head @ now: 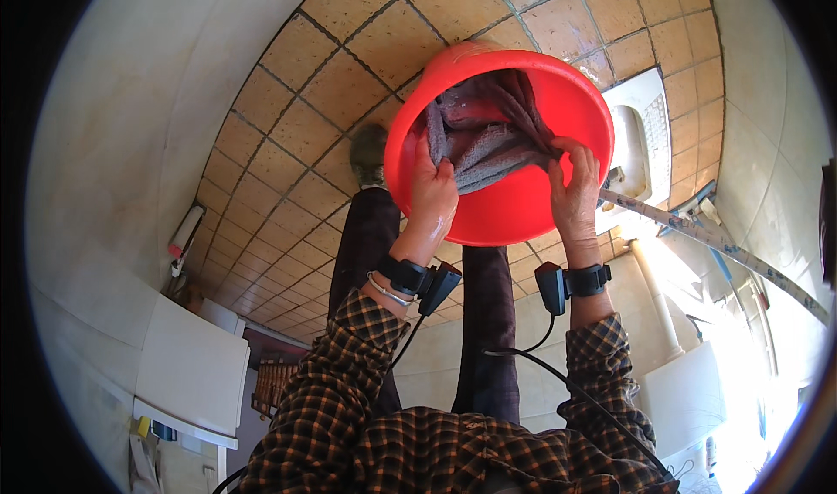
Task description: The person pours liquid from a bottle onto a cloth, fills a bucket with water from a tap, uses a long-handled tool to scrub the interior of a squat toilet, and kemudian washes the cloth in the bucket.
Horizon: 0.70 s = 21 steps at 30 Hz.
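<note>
A wet-looking grey cloth (487, 144) with a towel-like texture is spread between my two hands, inside a red plastic basin (503, 222). My left hand (433, 183) pinches its near left edge between thumb and fingers. At the right, my right hand (574, 180) grips a gathered corner of the same cloth with thumb and index finger. Folds of the cloth hang down into the basin, whose opening tilts towards me. Wetness glistens on my left wrist. The basin's bottom is partly hidden by the cloth.
Brown square tiles (340, 95) cover the floor. Right of the basin lies a white squat toilet (634, 147), and a long patterned pole (713, 239) slants past it. A white cabinet (189, 356) stands at lower left. Cables (582, 396) run from both wrist devices.
</note>
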Tool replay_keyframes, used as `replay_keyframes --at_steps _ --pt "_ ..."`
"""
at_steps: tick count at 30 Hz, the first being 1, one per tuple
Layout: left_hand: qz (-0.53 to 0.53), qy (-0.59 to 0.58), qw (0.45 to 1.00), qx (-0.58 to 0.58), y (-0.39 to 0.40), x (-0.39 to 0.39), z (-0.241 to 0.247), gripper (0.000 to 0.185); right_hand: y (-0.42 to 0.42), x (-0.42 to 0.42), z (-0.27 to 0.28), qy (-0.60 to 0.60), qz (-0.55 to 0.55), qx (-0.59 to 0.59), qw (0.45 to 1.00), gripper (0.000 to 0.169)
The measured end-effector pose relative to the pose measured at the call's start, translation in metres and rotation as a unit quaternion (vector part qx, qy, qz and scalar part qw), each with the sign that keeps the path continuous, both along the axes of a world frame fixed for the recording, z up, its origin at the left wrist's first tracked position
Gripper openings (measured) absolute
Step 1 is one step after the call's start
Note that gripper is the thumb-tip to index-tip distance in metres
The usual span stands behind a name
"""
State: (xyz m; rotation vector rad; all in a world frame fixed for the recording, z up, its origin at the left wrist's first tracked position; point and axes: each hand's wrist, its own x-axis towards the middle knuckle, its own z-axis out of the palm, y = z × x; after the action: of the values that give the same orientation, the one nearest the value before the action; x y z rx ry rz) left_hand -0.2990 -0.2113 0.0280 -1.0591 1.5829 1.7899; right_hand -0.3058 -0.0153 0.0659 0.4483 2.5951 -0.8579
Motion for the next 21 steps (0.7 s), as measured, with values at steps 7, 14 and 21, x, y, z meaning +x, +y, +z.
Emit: replay_keyframes --at_steps 7,14,21 --pt "0.099 -0.003 0.975 0.198 -0.002 -0.021 0.022 0.055 -0.037 0.002 -0.09 -0.235 -0.412 -0.3 0.827 0.058" --pt "0.146 -0.038 0.972 0.182 -0.008 -0.013 0.025 0.055 -0.038 -0.033 -0.137 -0.214 -0.499 -0.637 0.547 0.04" --pt "0.091 -0.021 0.992 0.08 -0.008 0.01 0.002 0.064 -0.033 -0.009 -0.168 -0.105 -0.588 -0.567 0.568 0.047"
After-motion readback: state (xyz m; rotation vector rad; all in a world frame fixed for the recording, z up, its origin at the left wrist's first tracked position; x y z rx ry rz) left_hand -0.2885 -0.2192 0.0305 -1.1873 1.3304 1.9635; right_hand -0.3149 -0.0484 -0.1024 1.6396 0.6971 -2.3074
